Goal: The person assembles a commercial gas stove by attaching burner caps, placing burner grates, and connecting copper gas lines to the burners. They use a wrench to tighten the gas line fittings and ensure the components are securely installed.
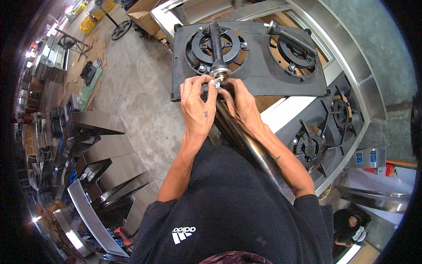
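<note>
A black gas stove plate (259, 83) with two round burner openings lies in front of me. Across the left opening's burner ring (235, 49) runs a black burner tube (215, 44), its flared end toward me and capped by a silver disc (220, 71). A small metal fitting (217, 84) sits at that end, with a brass-coloured piece by the disc. My left hand (197, 101) pinches the fitting between thumb and forefinger. Closed around its other side is my right hand (241, 105), its fingertips partly hidden. A shiny metal rail (259, 154) passes beneath my right forearm.
Another burner tube (292, 38) lies over the right opening. A second black stove plate with grates (310, 147) sits within the stainless frame (367, 57). Bent metal sheets (110, 152) stand on the left. A person's dark cap (349, 222) shows at lower right.
</note>
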Action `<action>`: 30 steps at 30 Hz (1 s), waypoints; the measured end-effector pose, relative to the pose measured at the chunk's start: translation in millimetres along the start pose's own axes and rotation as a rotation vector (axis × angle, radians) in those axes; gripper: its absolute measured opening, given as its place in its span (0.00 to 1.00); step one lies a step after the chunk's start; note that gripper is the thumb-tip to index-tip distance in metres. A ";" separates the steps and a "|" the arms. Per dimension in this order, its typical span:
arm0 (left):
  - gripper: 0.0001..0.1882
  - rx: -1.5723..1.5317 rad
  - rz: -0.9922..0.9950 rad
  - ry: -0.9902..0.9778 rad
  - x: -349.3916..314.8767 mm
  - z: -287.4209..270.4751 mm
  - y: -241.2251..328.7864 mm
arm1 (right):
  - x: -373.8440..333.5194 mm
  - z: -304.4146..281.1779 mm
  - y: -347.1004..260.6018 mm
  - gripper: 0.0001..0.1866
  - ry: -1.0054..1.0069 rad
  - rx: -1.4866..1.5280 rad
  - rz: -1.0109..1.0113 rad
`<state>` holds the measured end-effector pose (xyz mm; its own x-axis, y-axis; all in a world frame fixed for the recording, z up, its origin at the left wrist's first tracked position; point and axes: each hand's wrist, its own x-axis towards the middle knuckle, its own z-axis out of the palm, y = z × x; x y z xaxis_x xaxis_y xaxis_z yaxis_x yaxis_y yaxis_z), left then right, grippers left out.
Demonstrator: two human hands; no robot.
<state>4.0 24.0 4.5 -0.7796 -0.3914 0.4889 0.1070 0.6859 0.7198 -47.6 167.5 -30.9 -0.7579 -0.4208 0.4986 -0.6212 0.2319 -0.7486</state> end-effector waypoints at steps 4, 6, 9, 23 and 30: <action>0.08 -0.052 -0.028 -0.014 -1.6 0.3 -2.2 | -2.7 6.9 -1.7 0.18 0.074 0.084 0.049; 0.09 -0.100 -0.053 -0.024 -1.5 0.8 -2.1 | 0.0 5.0 -0.1 0.22 0.092 0.058 -0.055; 0.10 -0.152 -0.063 -0.023 4.6 3.9 -3.3 | 9.4 -3.3 6.5 0.30 0.055 -0.052 -0.222; 0.15 -0.331 -0.108 -0.123 9.9 -12.2 -13.9 | 17.2 -18.6 0.4 0.28 -0.056 -0.093 -0.198; 0.22 -0.137 0.044 -0.329 13.1 -29.3 -26.2 | 18.1 -17.5 -3.2 0.25 -0.062 -0.055 -0.147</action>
<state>9.1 -17.0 6.4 -0.9269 -0.1297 0.3521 0.2093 0.6003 0.7719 -62.7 174.5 -11.8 -0.6454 -0.5065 0.5718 -0.7357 0.2107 -0.6437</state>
